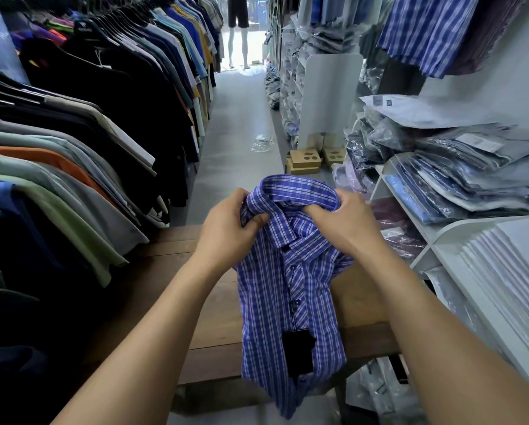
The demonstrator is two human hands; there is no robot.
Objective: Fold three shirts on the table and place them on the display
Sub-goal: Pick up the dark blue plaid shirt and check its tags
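**Shirt held up by the collar over the table**

Gripped blue plaid shirt [287, 302] at both ends of its collar. Clutched the collar's left side with left hand [226, 231], fingers curled into the cloth and thumb on the front. Bunched the right side the same way with right hand [346, 222]. Held the shirt lifted, buttoned front facing up toward the camera, with its body hanging down across wooden table [214, 317] and past the near edge. Could not tell whether the cloth touched the tabletop. Carried black tag [297, 351] on a string, low on the front placket. Stood between rack of hanging shirts [88, 148] on the left and white shelves [410, 210] on the right, stacked with bagged shirts [471, 179]. Showed cardboard boxes [306, 161] farther along and loose plastic bag [261, 142] on the aisle floor.
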